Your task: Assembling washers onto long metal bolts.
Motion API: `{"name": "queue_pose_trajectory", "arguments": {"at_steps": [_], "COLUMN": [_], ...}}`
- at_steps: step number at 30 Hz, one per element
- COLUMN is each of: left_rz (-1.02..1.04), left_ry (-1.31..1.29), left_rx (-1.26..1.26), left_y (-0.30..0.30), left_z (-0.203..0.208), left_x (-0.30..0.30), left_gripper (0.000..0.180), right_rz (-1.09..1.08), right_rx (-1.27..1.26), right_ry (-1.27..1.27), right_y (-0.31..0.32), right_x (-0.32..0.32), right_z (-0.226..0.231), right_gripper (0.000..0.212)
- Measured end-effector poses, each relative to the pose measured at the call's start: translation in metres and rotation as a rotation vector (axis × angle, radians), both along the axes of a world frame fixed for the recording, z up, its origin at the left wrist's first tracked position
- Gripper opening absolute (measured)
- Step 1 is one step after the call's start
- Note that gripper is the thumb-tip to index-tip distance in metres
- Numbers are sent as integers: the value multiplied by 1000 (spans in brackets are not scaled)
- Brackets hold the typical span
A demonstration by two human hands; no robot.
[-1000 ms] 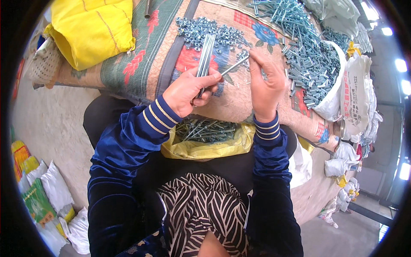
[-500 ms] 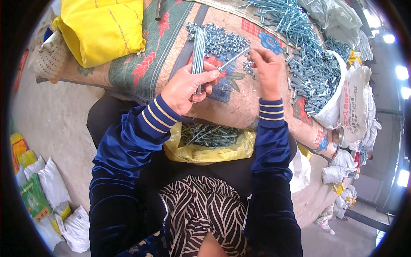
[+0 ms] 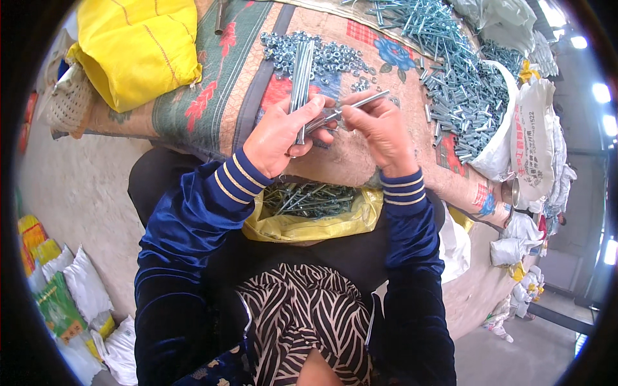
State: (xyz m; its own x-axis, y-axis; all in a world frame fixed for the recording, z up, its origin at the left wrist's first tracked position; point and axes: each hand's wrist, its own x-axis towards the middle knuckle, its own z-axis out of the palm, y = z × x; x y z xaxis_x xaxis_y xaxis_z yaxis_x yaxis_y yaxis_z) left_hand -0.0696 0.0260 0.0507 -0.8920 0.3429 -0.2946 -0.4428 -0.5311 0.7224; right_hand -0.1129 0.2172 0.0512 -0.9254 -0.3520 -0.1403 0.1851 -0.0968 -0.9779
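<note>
My left hand is closed around a bundle of thin metal rods that stand up out of the fist. Between its thumb and fingers, another thin rod points toward the right. My right hand pinches a short metal tube close to that rod's end; whether the rod is inside the tube I cannot tell. Just beyond both hands, a heap of metal nuts lies on the patterned cloth. In my lap, below the hands, a yellow sack holds many metal rod pieces.
Loose metal tubes lie heaped at the right by a white sack. Long rods are piled at the far right. A yellow bag stands far left, near a dark pipe. Packed sacks rest on the floor at left.
My right hand has come down and left toward my left hand, and a metal tube now shows in its fingers. The left hand keeps the rod bundle. The view has shifted slightly.
</note>
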Motion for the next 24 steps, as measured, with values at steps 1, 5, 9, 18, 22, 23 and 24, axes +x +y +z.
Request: {"name": "queue_pose_trajectory", "arguments": {"at_steps": [1, 5, 9, 18, 22, 23, 24], "left_rz": [24, -102, -182, 113, 89, 98, 106], "left_ry": [-22, 7, -28, 168, 165, 189, 214], "left_rx": [-45, -282, -230, -270, -258, -276, -294], "left_y": [1, -7, -4, 9, 9, 10, 11], "left_z": [1, -1, -4, 0, 1, 1, 1], "left_x": [0, -5, -5, 3, 6, 7, 8], "left_gripper": [27, 28, 24, 19, 22, 23, 25], "right_rz": [-11, -75, -71, -196, -246, -235, -236], "right_rx": [-4, 25, -16, 425, 164, -18, -19], "right_ry": [-1, 63, 61, 121, 327, 273, 271], "right_y": [-4, 11, 18, 19, 5, 1, 6], "right_x": [4, -6, -4, -8, -5, -4, -5], "right_z": [1, 13, 12, 17, 17, 20, 22], "right_gripper": [15, 17, 20, 34, 35, 36, 36]}}
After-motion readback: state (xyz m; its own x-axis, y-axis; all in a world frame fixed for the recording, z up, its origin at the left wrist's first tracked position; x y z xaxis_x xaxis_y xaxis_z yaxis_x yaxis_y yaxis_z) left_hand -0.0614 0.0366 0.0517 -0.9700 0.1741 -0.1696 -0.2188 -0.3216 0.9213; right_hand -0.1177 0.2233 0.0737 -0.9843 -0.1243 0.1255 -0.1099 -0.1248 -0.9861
